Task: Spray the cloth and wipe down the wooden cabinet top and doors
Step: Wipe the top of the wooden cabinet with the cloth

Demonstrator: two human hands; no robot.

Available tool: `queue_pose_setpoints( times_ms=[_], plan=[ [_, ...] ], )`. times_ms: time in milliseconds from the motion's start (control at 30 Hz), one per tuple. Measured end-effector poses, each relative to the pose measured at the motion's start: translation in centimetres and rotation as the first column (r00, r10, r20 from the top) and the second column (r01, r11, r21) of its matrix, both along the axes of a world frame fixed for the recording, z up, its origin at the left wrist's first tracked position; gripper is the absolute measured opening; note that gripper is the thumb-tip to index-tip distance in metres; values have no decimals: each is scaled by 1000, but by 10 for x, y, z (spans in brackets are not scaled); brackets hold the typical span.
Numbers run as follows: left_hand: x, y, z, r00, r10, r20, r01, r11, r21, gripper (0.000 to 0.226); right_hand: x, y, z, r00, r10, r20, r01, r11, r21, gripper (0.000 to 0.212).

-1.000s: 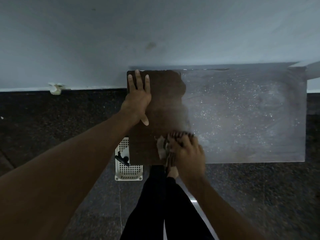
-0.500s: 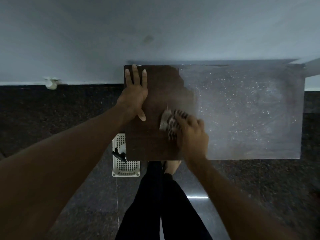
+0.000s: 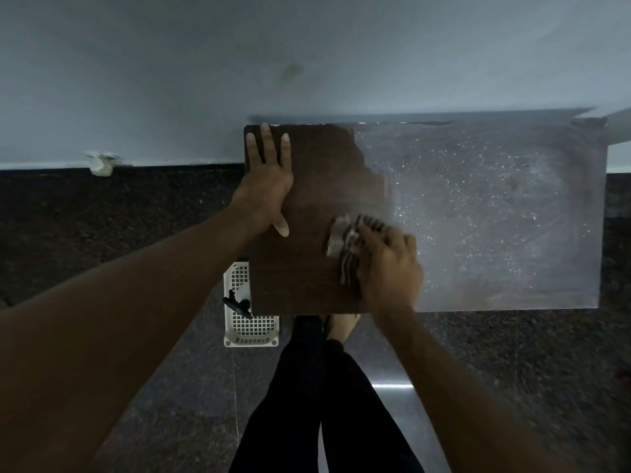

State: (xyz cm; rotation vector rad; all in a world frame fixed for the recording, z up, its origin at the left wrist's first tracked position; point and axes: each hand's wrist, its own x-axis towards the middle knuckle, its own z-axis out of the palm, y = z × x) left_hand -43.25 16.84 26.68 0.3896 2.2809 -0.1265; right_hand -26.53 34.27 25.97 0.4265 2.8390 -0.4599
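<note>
R hand (image 3: 389,268) presses cloth (image 3: 343,247) on cabinet top (image 3: 495,206); L hand (image 3: 268,180) flat.

The right hand (image 3: 389,268) hides much of the motion-blurred cloth (image 3: 343,249).

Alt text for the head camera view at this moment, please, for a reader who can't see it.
Seen from above, the right hand presses a striped cloth onto a wooden cabinet top, clean and dark at the left, grey with dust across the right. The left hand lies flat near its left edge. A white basket sits on the floor below.
</note>
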Motion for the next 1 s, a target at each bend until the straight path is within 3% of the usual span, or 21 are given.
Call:
queue_pose_setpoints(
  times_ms=[133,233,400,600,833,1000],
  plan=[
    [0,-1,0,1000,-1,-4,1,1000,4,170,-64,3,-5,997,29,-69,-26,998,49,45],
    [1,-1,0,1000,5,-3,-5,1000,9,170,-64,3,-4,997,39,-70,-35,998,52,43],
    [2,-2,0,1000,-2,-19,3,1000,23,168,21,-6,0,998,54,-33,-56,996,-71,48],
    [3,0,-3,999,-19,-37,18,1000,-22,166,91,-29,-3,991,-135,15,135,984,-113,48],
    [2,-1,-4,998,-37,-45,36,999,-13,167,66,-110,1,974,221,-59,-228,954,-194,38],
    [1,-1,-3,999,-24,-27,23,1000,-10,166,49,-153,3,941,338,-6,-331,917,-221,31]
  ],
)
